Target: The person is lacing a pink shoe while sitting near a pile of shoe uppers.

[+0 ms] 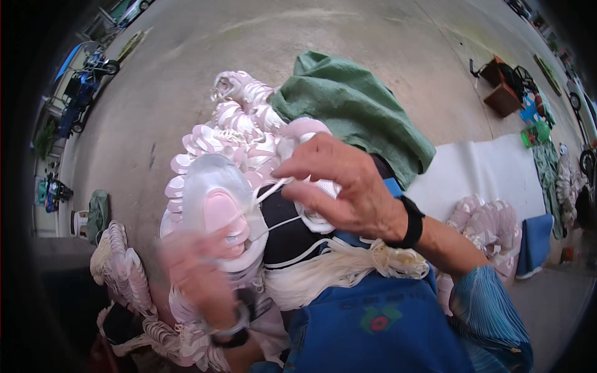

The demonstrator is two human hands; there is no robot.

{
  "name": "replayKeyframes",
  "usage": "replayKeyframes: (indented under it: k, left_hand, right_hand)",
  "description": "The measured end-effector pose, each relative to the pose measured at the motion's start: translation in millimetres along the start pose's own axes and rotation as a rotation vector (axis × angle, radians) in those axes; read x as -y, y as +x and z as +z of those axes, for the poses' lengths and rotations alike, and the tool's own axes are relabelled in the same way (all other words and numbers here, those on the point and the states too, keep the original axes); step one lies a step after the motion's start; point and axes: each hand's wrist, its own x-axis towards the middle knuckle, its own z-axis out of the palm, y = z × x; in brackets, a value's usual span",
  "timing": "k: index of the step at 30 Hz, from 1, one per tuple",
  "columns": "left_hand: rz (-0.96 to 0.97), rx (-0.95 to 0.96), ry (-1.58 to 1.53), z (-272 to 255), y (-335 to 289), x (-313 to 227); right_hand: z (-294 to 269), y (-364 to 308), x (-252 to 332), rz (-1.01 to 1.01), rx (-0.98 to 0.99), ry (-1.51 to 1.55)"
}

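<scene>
My right hand (351, 183) is closed in a pinch on a white shoelace (261, 198), above my lap. The lace runs from the fingertips down to a white shoe upper (202, 171) with a pink tongue. My left hand (196, 261) is at the lower left edge of this upper, its fingers smeared by motion, so whether it grips anything is unclear. A second loose lace end crosses the black cloth (280, 221) beside the upper. Across my lap lies a thick bundle of cream-white laces (329, 267), over a blue apron (379, 329).
Stacked pink and white uppers (239, 118) spread out ahead, with a green sack (354, 105) beside them. More uppers (127, 270) lie at the left, and others (485, 224) on a pale sheet (479, 171) at the right. A brown wooden stool (500, 87) stands farther off.
</scene>
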Motion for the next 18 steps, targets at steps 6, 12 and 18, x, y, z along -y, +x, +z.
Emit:
replayKeyframes:
  k: [6,12,18]
  left_hand:
    - [-0.088,0.349,-0.136,85.9,-12.3,-16.5]
    - [0.027,0.392,0.135,86.6,-16.3,-14.1]
    - [0.171,0.424,0.238,93.9,-19.2,-18.0]
  right_hand:
    - [8.2,-6.1,15.7,0.067,0.098,0.032]
    - [8.3,-9.5,12.4,0.118,0.112,0.053]
    - [1.7,-8.4,8.2,0.152,0.064,0.238]
